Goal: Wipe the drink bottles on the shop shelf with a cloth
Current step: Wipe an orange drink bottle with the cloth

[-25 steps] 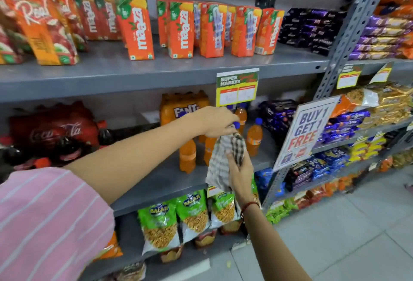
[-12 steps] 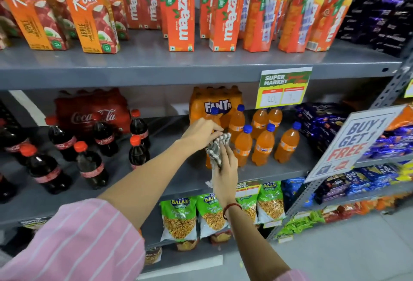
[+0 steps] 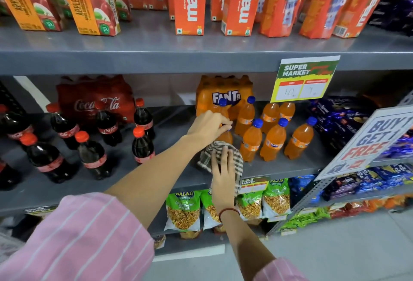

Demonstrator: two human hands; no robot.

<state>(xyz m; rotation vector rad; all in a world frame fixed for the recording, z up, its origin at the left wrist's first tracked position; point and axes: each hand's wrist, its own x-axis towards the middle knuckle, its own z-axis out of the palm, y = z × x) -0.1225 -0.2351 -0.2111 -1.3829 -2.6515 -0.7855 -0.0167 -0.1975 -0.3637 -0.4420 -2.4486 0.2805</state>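
An orange drink bottle (image 3: pixel 225 136) stands at the front of the grey shelf (image 3: pixel 138 175), just left of the other orange bottles (image 3: pixel 273 139). The left hand (image 3: pixel 209 126) grips its top. The right hand (image 3: pixel 221 168) presses a checked cloth (image 3: pixel 234 162) around its lower body. Cola bottles (image 3: pixel 91 153) stand farther left.

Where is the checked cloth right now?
The checked cloth is mid-frame on the middle shelf, pressed by the right hand around an orange Fanta bottle whose top the left hand grips.
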